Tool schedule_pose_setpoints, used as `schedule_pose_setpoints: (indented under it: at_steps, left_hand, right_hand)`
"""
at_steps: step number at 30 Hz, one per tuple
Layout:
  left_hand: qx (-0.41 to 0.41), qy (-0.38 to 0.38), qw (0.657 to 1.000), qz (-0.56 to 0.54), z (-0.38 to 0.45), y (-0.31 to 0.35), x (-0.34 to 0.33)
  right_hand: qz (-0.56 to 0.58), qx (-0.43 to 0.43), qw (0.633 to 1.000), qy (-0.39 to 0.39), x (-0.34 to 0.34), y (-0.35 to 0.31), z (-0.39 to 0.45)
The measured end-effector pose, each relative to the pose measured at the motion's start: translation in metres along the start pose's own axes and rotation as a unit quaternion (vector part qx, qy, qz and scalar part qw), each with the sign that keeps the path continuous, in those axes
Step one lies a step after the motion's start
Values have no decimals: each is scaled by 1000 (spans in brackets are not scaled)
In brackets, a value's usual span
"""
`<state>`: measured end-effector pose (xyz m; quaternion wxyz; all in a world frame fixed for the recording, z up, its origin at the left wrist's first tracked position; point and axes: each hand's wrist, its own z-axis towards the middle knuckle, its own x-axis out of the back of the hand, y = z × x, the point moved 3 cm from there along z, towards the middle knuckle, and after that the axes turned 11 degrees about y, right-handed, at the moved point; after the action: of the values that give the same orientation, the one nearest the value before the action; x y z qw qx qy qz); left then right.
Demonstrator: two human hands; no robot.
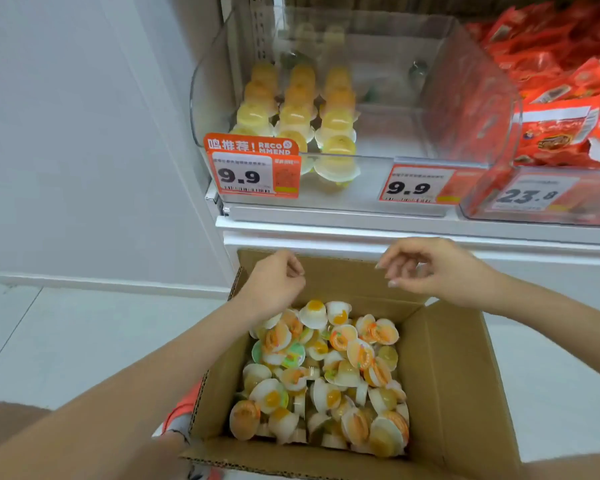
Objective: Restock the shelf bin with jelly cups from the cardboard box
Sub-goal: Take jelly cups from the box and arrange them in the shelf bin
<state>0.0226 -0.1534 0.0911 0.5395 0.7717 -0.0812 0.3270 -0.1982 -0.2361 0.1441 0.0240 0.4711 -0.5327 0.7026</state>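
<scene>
Your left hand [274,282] and right hand [430,268] hover loosely curled and empty above the far edge of the cardboard box [458,368]. Jelly cups [326,372] lie jumbled inside it, tipped every way. Up in the clear shelf bin [471,109], three rows of cups run front to back along the left wall; the right side stays bare.

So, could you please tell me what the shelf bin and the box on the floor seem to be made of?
The clear curved shelf bin looks like glossy transparent plastic, probably acrylic: the yellow jelly cups show through its walls, which catch reflections. The brown open box looks like matte corrugated cardboard, with fluting visible along its cut edge.
</scene>
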Motion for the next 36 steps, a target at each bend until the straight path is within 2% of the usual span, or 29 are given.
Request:
schedule_pose_setpoints:
  at_steps: [3, 7, 9, 12, 13, 15, 17, 18, 20, 22, 24, 26, 28, 29, 32, 36]
  left_hand:
    - [-50, -117, 970, 209, -4, -61, -44]
    - [-95, -187, 885, 416, -3, -121, -84]
    - [-122, -171, 854, 476, 0, -139, -97]
    - [-110, -77, 848, 513, 9, -158, -103]
    - [-83, -52, 858, 505, 12, -165, -103]
    - [13, -34, 900, 434, 12, -178, -103]
    - [137, -58, 938, 313, 6, -191, -107]
    - [209, -86, 946, 232, 2, -200, -112]
    - [328, -108, 937, 57, -2, -216, -117]
    - [389, -44, 918, -66, 0, -230, -113]
    - [434, 14, 893, -118, 1, -236, -111]
    - [437, 19, 894, -99, 3, -235, -114]
    - [446, 19, 890, -89, 5, -232, -117]
    - [454, 10, 886, -90, 7, -231, -118]
    - [475, -12, 874, -100, 15, -235, -116]
    - [473, -55, 874, -94, 19, -228, -114]
  right_hand:
    - [-38, -86, 992, -83, -47, 63, -9]
    - [-88, -166, 974, -128, -102, 126, -17]
    - [-111, -181, 969, -129, -126, 145, -22]
    - [-113, -180, 974, -77, -157, 163, -29]
    - [-115, -176, 976, -65, -167, 165, -31]
    - [-142, -147, 977, -57, -185, 166, -36]
    - [-180, -93, 979, -35, -198, 159, -39]
    - [-201, -58, 978, -10, -204, 155, -40]
    - [-260, 35, 964, 36, -214, 147, -38]
    - [-290, 128, 947, 48, -230, 141, -35]
    - [-275, 161, 948, 4, -248, 129, -28]
    - [-248, 117, 959, -68, -265, 117, -19]
    - [-266, 1, 956, -128, -280, 111, -13]
    - [-271, -71, 951, -130, -288, 110, -11]
    - [-203, -276, 938, -42, -307, 105, -11]
    - [-85, -427, 897, 75, -338, 95, -16]
